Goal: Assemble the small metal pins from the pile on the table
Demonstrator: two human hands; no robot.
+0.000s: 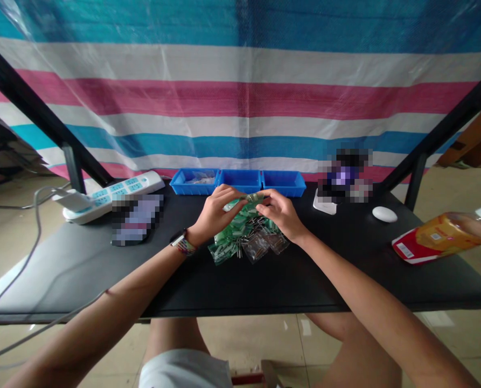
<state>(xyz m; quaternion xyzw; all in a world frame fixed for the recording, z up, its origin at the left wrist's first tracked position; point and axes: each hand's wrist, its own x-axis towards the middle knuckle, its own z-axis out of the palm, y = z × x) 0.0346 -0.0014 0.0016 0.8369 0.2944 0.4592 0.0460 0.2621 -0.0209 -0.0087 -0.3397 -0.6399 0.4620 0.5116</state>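
Over a heap of small packets, my left hand [218,209] and my right hand [281,213] meet, both with closed fingers. Between their fingertips is a small green plastic packet [251,198], gripped from either side; its contents are too small to make out. Beneath lie more green packets [223,251], loose metal pins [240,247] and clear bags [257,246] with brownish pins inside. Just behind my hands stand three joined blue bins [240,181]. The left one holds clear plastic bags [203,178].
A white power strip [117,193] with a plugged-in adapter and a blurred phone [140,218] lie at left on the black table [208,293]. At right are a blurred device [341,178], a white oval object [384,214] and a tipped drink bottle [442,235]. A striped sheet [175,102] hangs behind.
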